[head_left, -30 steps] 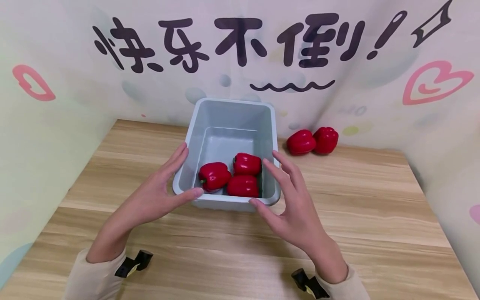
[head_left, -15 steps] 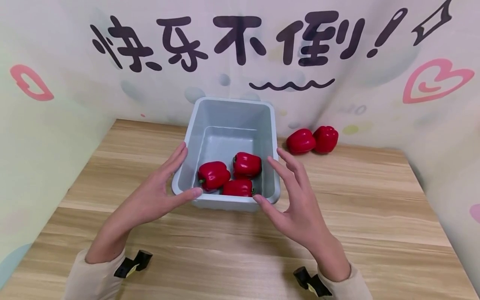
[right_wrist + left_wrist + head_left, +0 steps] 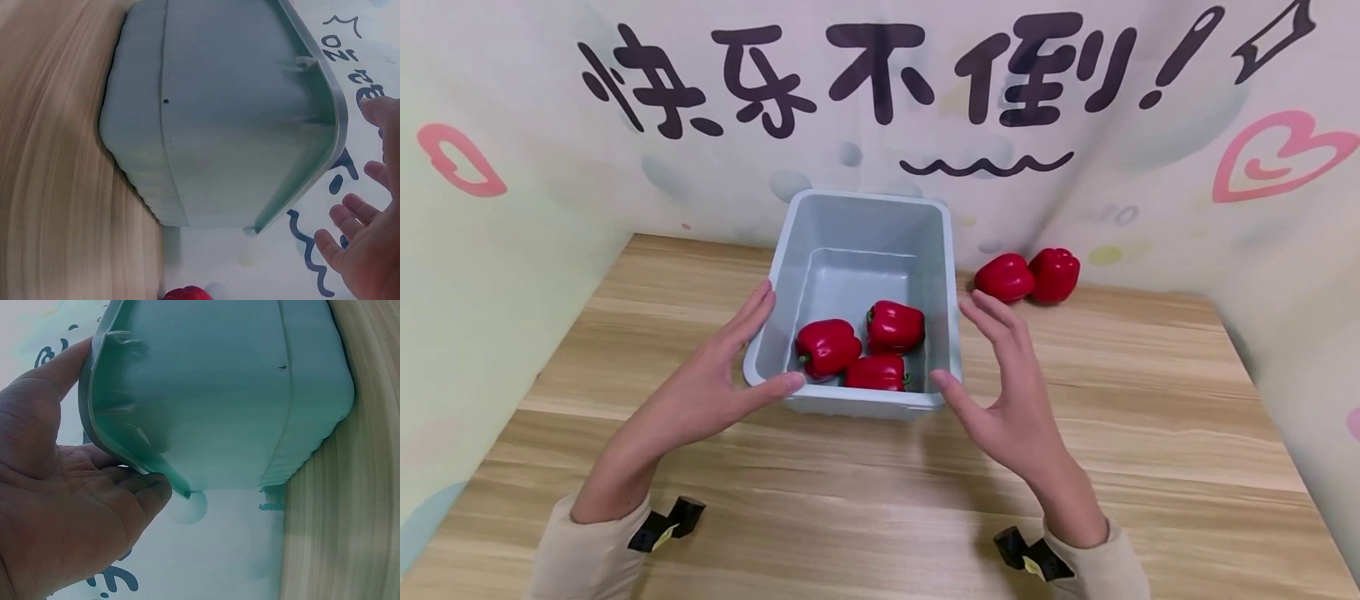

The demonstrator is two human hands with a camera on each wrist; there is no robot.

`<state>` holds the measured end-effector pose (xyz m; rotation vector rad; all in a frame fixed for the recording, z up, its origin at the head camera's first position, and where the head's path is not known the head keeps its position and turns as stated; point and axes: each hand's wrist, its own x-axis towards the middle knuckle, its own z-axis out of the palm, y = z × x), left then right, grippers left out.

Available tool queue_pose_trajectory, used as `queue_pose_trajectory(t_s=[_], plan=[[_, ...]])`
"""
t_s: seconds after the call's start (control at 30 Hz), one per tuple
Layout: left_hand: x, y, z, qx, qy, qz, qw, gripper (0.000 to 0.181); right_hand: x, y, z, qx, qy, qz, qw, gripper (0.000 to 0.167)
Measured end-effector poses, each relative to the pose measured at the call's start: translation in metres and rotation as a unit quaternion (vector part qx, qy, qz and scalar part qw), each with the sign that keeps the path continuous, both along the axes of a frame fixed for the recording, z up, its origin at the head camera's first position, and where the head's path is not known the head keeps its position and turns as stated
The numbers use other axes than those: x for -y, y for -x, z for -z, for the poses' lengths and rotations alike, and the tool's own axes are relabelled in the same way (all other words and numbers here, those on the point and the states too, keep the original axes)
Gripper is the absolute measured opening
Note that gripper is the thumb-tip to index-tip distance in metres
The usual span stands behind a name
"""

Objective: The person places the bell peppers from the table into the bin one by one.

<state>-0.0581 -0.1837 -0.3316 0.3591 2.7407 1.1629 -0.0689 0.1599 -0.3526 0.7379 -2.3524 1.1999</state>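
Backdrop [image 3: 700,196] behind grey bin [image 3: 865,225] reads 快乐不倒! [image 3: 882,83] in black, above bin; black wavy line [image 3: 1002,173] above-right of bin; faint grey characters [image 3: 1117,215] right of bin, too pale to read

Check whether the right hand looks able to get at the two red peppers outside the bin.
Likely yes: the right hand holds nothing, and the two red peppers lie just beyond it in the head view. The bin stands beside that path, so nothing visible blocks it.
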Motion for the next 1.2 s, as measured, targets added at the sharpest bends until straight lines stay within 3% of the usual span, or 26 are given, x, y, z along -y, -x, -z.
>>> queue_pose_trajectory(t_s=[0.2,0.5,0.77,1.0,1.2], plan=[[0.000,0.000,0.001,-0.003,-0.005,0.001,1.0000,0.102,-0.008,0.004,0.003,0.019,0.037,0.016,0.9990,0.077],[0.004,-0.007,0.002,-0.002,-0.002,-0.008,1.0000,0.103,-0.019,0.007,0.021,0.062,0.053,0.034,0.9961,0.075],[0.003,-0.004,0.001,0.000,-0.006,-0.004,1.0000,0.103,-0.031,0.015,0.033,0.074,0.078,0.038,0.9935,0.072],[0.001,-0.002,0.000,0.001,-0.008,-0.005,1.0000,0.103,-0.043,0.025,0.047,0.105,0.114,0.056,0.9863,0.070],[0.000,-0.001,-0.002,0.001,-0.004,-0.004,1.0000,0.103,-0.050,0.032,0.052,0.164,0.134,0.111,0.9710,0.063]])
